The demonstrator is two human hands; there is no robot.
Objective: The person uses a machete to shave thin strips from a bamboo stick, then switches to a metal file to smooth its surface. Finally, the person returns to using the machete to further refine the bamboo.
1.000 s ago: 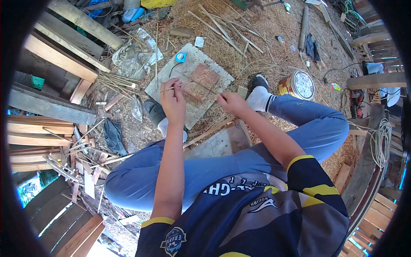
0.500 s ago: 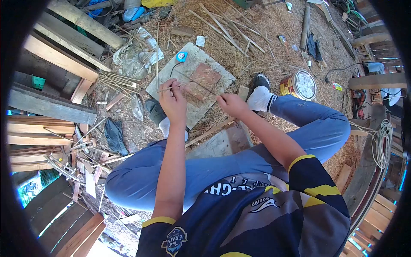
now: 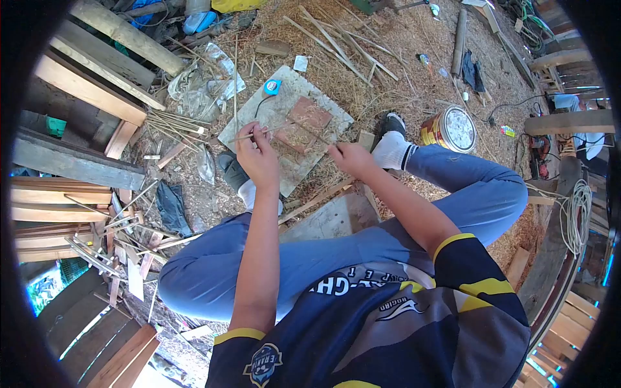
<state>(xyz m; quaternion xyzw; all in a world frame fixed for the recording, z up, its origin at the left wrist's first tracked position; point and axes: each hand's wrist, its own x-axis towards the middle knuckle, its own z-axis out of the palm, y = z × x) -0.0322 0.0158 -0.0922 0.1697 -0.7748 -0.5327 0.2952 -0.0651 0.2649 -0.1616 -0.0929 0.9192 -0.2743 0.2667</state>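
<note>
My left hand (image 3: 257, 158) is closed with the fingers pinched on a thin pale wooden stick (image 3: 242, 138), held above a worn board. My right hand (image 3: 351, 159) is wrapped round the end of a long, thin, dark tool (image 3: 310, 133). Its other end points up and left toward the left hand; whether it is a blade or a file I cannot make out. Below both hands, the grey board (image 3: 294, 83) lies on the ground, bearing a reddish-brown square tile (image 3: 312, 111) and a blue tape measure (image 3: 272, 87).
Thin sticks (image 3: 171, 126) lie in a bundle at the left, near crumpled clear plastic (image 3: 194, 94). A lidded paint bucket (image 3: 460, 129) stands beside my right foot. Long wood strips (image 3: 330, 42) lie on shavings ahead. Stacked planks (image 3: 77, 155) border the left; coiled rope (image 3: 577, 216) hangs at the right.
The dark tool's visible far end has shifted down and right, farther from the left fingers. Both hands stay in nearly the same place, still holding their things.
</note>
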